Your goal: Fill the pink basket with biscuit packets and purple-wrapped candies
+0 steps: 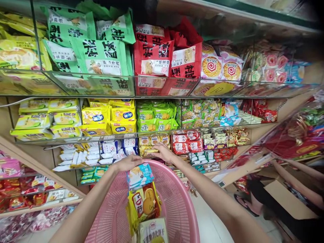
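My left hand [129,162] grips the far rim of a pink plastic basket [177,202] held in front of me. In the basket lie a blue-and-white snack pack [139,174], a yellow biscuit pack [144,203] and a pale pack [153,231]. My right hand [163,151] reaches to the lower shelf and is closed on a small yellow snack packet [151,152] at the shelf front, just beyond the basket's rim.
Glass-fronted shelves hold green bags [101,55], red bags [162,55], yellow packs [108,118] and green packs [155,118]. At the lower right another person's arms [298,182] reach toward a side shelf, with a cardboard box [286,199] beside them.
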`<state>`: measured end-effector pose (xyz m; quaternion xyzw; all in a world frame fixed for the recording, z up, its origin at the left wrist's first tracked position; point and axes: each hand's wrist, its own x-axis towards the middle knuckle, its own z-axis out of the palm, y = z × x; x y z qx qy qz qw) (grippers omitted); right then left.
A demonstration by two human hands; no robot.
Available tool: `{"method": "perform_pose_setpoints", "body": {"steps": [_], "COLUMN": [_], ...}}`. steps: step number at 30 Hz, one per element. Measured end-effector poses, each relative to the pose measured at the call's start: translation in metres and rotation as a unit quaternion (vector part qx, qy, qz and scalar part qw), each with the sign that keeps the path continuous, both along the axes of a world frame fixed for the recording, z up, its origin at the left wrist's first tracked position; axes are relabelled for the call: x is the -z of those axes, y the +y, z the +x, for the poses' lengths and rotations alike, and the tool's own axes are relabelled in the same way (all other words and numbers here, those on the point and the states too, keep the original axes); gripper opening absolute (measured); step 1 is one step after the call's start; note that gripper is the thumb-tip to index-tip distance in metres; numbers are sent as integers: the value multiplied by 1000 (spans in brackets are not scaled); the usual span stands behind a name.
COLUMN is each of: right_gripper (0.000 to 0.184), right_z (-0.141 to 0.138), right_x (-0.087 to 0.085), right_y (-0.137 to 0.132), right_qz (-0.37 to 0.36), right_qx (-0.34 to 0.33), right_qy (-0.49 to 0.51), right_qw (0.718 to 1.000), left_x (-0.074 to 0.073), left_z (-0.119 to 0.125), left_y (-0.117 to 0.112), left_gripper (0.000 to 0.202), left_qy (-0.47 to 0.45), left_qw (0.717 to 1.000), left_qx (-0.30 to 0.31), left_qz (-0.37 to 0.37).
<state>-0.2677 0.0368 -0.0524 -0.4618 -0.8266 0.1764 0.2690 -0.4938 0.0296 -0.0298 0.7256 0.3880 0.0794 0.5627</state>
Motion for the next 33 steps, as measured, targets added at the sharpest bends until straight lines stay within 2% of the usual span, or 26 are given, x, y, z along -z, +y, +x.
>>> {"method": "perform_pose_setpoints", "body": {"steps": [3, 8, 19, 23, 29, 31, 33], "right_gripper": [17, 26, 37, 35, 26, 24, 24], "right_z": [3, 7, 11, 13, 13, 6, -6], "right_x": [2, 3, -8, -23, -63, -77, -89], "right_y": [4, 5, -1, -19, -61, -76, -91], "right_qz": [-52, -95, -180, -225, -309, -355, -405], "right_qx": [21, 34, 83, 87, 38, 10, -6], "right_qy": [92, 187, 379, 441, 520, 524, 487], "right_qw": [994, 977, 904, 865, 795, 774, 774], "left_x": [-1, -1, 2, 1, 1, 2, 3], "left_z": [4, 10, 21, 25, 29, 30, 29], "left_y": [0, 0, 4, 5, 7, 10, 12], "left_gripper": [48, 49, 46, 49, 47, 44, 43], "left_qy": [-5, -14, -3, 4, 2, -8, -16], "left_qw": [1000, 1000, 1000, 1000, 1000, 1000, 1000], "left_qx": [12, 10, 24, 25, 2, -3, -2], "left_qz": [4, -16, 7, -3, 0, 10, 15]}}
